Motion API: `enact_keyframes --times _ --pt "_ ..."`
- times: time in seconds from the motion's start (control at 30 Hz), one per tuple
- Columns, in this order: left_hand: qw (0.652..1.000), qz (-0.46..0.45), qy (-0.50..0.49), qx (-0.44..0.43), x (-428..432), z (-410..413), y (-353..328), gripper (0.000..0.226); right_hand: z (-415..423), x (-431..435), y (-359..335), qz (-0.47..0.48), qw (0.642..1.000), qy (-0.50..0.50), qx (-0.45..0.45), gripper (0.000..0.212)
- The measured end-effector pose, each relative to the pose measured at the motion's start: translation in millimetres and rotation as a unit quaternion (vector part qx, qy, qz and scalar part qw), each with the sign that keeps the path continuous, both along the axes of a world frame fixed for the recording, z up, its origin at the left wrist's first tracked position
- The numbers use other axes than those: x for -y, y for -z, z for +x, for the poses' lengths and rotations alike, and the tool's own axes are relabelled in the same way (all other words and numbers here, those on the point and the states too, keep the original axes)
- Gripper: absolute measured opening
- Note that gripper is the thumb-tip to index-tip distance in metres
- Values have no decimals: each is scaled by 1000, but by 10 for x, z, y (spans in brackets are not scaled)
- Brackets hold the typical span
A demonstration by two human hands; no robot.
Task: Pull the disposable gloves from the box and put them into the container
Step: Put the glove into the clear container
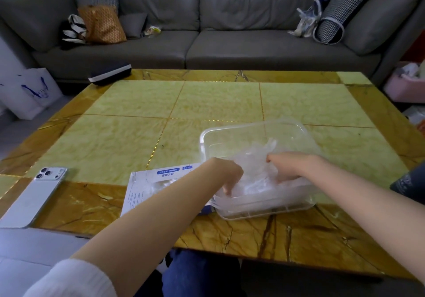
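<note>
We see the left hand [226, 175] and right hand [287, 165], fingers curled on gloves [257, 183] inside the container [253, 127], near the front edge of the table [305, 241], box [147, 190] just beside.

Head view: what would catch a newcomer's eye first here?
The left hand and right hand clutch crumpled clear gloves inside a clear container at the near right of the yellow table. Left of it lies the flat white box, and further left a white phone; a grey sofa fills the background.
</note>
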State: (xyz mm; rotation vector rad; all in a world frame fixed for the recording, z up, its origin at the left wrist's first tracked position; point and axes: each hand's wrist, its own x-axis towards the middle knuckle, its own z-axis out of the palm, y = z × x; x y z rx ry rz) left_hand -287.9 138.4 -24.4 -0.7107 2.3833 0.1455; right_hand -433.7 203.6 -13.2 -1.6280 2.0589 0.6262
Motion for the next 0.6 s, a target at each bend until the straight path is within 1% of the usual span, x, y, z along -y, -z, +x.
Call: enact_keyframes --times 0.07,0.13,0.2,0.23,0.3,0.37,0.4,0.47,0.5,0.57,0.6 --pt "997 15 -10 -74 -15 62 -169 46 24 -16 -79 -24 999 -27 -40 46" --pt "988 4 -7 -152 -42 145 -331 41 128 -31 -141 -75 991 -61 -89 36" --pt "969 -47 9 -241 -63 292 -432 37 290 -29 -185 -159 980 -73 -96 32" --pt "954 -80 14 -290 -62 392 -461 37 379 -25 -198 -209 971 -75 -83 32" --pt "917 -136 -8 -375 -33 669 -480 39 575 -15 -230 -313 945 -88 -42 35" --pt "892 -160 -74 -416 34 1017 -433 41 786 3 -225 -412 899 -145 -19 39" --pt "888 -160 -114 -417 73 1189 -389 42 896 23 -217 -447 877 -177 -16 40" --pt "899 -143 -192 -366 130 1537 -244 45 1116 77 -174 -484 848 -215 8 43" --pt "912 -130 -223 -319 144 1709 -155 48 1246 102 -154 -483 844 -231 25 43" --pt "935 -97 -248 -234 136 1931 12 54 1466 133 -134 -448 856 -254 46 40" --pt "941 -78 -254 -212 117 2017 84 56 1567 159 -106 -429 861 -268 51 39"
